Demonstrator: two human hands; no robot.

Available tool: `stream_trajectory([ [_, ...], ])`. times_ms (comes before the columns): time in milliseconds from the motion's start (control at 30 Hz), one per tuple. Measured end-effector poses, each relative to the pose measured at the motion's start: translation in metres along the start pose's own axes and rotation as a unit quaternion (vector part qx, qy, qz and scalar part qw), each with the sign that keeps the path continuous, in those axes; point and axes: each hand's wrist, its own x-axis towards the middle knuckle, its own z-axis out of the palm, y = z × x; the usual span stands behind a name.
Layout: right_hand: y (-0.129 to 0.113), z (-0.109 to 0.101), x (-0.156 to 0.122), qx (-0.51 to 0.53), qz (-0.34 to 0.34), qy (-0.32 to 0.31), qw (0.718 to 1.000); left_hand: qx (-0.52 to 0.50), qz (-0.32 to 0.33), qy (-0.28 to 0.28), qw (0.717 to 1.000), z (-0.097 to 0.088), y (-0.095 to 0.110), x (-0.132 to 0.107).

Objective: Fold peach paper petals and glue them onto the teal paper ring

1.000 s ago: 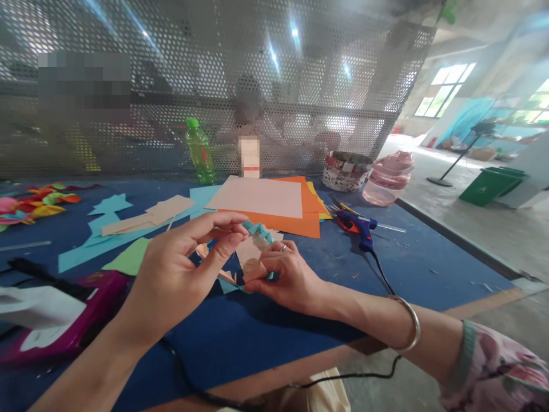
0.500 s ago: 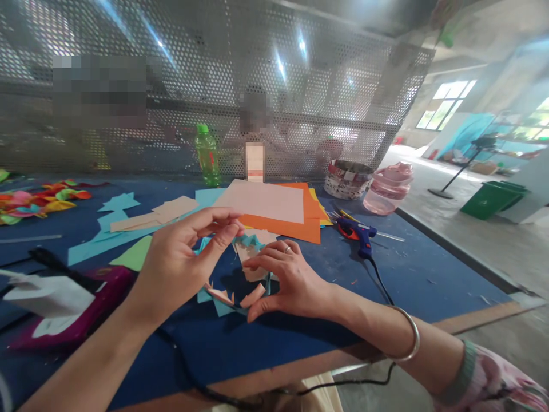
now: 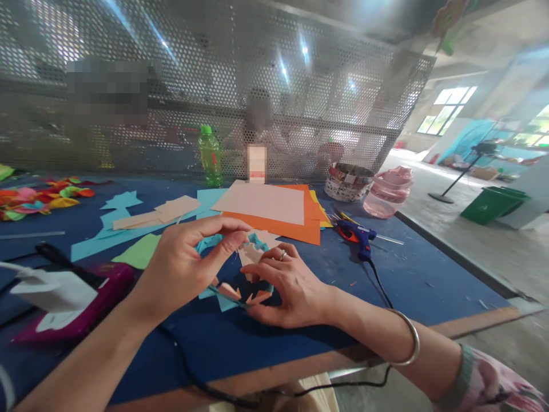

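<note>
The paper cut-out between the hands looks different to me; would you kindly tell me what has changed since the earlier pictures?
The teal-and-pink paper cut-out has dropped lower and spread out. The right hand opened away from it, then closed back over it, while the left hand stays at its teal strip. The orange card and blue glue gun stayed put.

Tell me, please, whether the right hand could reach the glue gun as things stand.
Probably yes: the right hand is the nearer hand to the glue gun, with only blue mat between them, though it would first have to leave the paper cut-out.
</note>
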Motion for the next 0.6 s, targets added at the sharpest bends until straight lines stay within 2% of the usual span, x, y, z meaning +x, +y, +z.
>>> stream_trajectory([
  [133,0.002,0.002,-0.002,-0.010,-0.010,-0.021,1.000,0.037,0.044,0.016,0.998,-0.002,-0.004,0.003],
  [367,0.004,-0.001,-0.002,-0.020,-0.009,-0.039,0.999,0.040,0.047,0.058,0.996,-0.004,-0.005,0.005],
  [600,0.013,-0.013,0.000,-0.022,-0.038,-0.056,0.997,0.065,0.057,0.149,0.985,-0.011,-0.013,0.009],
])
